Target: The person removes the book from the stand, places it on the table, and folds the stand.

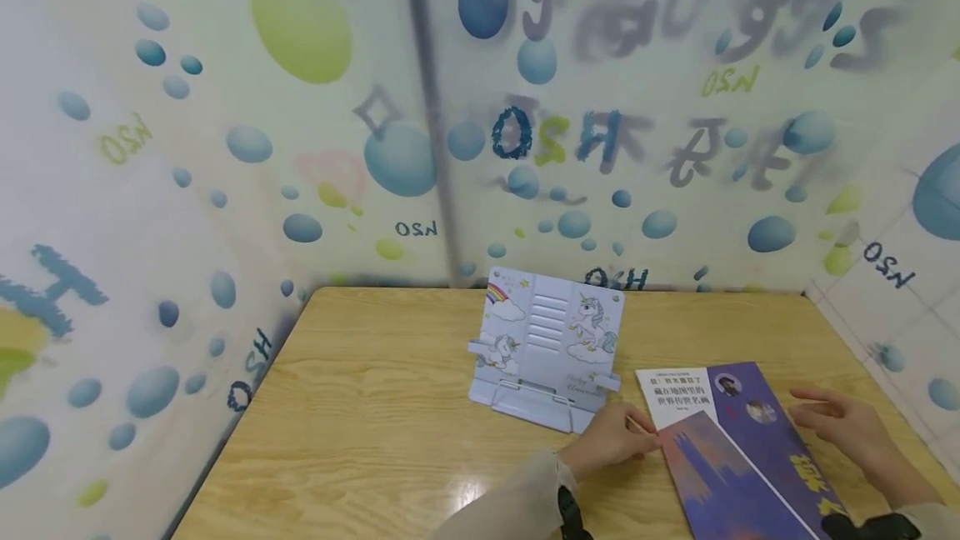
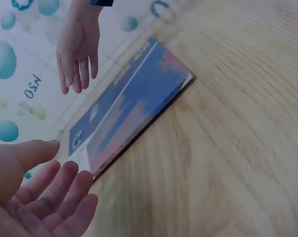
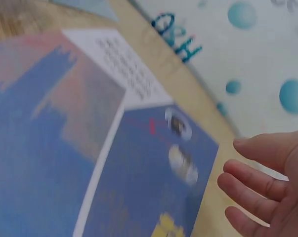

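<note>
A purple and blue book [image 1: 780, 423] with a white title panel and a painted picture on its cover lies on the table at the right. My left hand [image 1: 611, 442] is at its left edge, fingers loosely bent and thumb apart, with nothing in the grasp in the left wrist view. Beyond the book's right edge is my right hand [image 3: 262, 185], palm toward the book, its fingers spread and relaxed. Just behind my left hand stands a white book stand [image 1: 551, 348] with unicorn and rainbow pictures, leaning back.
The wooden table [image 1: 360, 407] reaches back to a curtain [image 1: 337, 107] printed with blue and green drops. More of this printed cloth hangs along the left and right sides. Side clips and a wire rest show on the stand's front.
</note>
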Tool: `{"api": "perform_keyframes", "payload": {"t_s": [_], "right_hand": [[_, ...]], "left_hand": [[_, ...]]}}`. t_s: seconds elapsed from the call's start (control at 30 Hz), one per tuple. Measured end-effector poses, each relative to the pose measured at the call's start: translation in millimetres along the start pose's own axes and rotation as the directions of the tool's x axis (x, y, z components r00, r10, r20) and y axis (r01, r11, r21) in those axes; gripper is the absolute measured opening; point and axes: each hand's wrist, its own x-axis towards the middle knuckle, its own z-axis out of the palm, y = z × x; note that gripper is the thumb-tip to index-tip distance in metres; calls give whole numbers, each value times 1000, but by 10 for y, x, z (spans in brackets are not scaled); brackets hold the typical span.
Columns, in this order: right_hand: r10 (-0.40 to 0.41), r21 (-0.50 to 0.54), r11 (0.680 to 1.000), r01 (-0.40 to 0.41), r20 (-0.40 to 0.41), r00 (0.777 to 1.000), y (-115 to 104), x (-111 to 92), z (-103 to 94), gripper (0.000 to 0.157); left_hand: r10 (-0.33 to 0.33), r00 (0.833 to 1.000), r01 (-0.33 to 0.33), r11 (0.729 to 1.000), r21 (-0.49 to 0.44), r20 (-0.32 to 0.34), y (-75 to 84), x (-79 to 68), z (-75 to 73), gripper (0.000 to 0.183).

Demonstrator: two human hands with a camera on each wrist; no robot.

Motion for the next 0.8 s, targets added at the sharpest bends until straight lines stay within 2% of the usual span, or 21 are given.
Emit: {"api": "perform_keyframes", "payload": {"t_s": [0.1,0.2,0.43,0.63,0.8], "right_hand": [[-51,-70,996,51,0,999,-187,50,62,37],[-93,-116,989,92,-4,996,-405,109,154,47],[-214,-59,975,212,-16,977,-933,196,472,47],[-261,11,965,261,-9,965,-1251,276,758,44],[-252,84,964,251,-1,968,-1379,314,978,41]], "left_hand": [[20,999,-19,1000,-19,36,35,-71,-139,6],[41,998,-40,999,-25,47,64,-136,-292,8],[166,986,-166,986,-14,27,73,-223,-721,18],[223,972,-220,975,42,-74,63,-283,-1180,19],[261,946,-247,964,93,-194,18,-286,-1568,21]]}}
